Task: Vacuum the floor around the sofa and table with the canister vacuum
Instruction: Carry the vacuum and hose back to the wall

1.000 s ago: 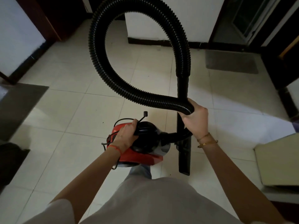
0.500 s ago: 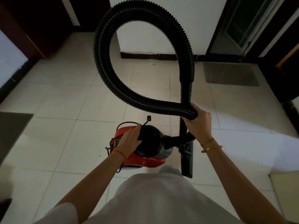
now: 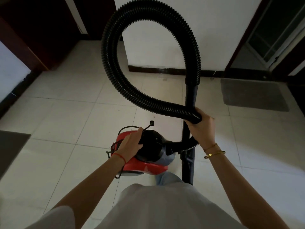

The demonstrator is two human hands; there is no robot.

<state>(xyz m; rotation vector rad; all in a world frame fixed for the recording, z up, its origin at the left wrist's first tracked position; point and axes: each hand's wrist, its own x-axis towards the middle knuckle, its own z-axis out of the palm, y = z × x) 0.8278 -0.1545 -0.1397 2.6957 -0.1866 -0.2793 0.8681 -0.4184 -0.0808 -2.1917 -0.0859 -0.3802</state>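
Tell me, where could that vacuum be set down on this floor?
Bare tiles lie ahead-left, between the dark mat and the white wall. More lie right, before the grey mat. It is crowded by the feet, with vacuum and hose.

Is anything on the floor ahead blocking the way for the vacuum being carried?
Nothing visible blocks it. The vacuum hangs from the left hand over bare tiles; a gray mat lies off to the right by the doorway.

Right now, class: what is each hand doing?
Left hand: grips the vacuum by its top.
Right hand: grips the hose and wand.
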